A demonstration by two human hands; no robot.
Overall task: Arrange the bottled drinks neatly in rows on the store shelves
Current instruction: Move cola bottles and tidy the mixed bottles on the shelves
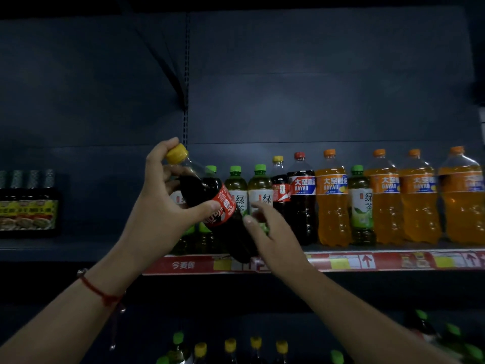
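Left hand: the left hand (164, 203) grips a dark cola bottle with a yellow cap and red label (210, 203), fingers curled around neck and upper body, thumb across the label.
Cola bottle: tilted, cap up-left, base down-right over the red price strip (367, 261), in front of the shelved row.
Right hand: the right hand (273, 232) is loosely spread, fingertips beside the bottle's lower body; contact cannot be told.
Shelf row: green-capped tea bottles (259, 190), a red-capped dark soda bottle (301, 195), 4 orange soda bottles (332, 200) standing upright.

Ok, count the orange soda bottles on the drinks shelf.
4: one right of the red-capped cola, then three past a green tea. More may stand behind.
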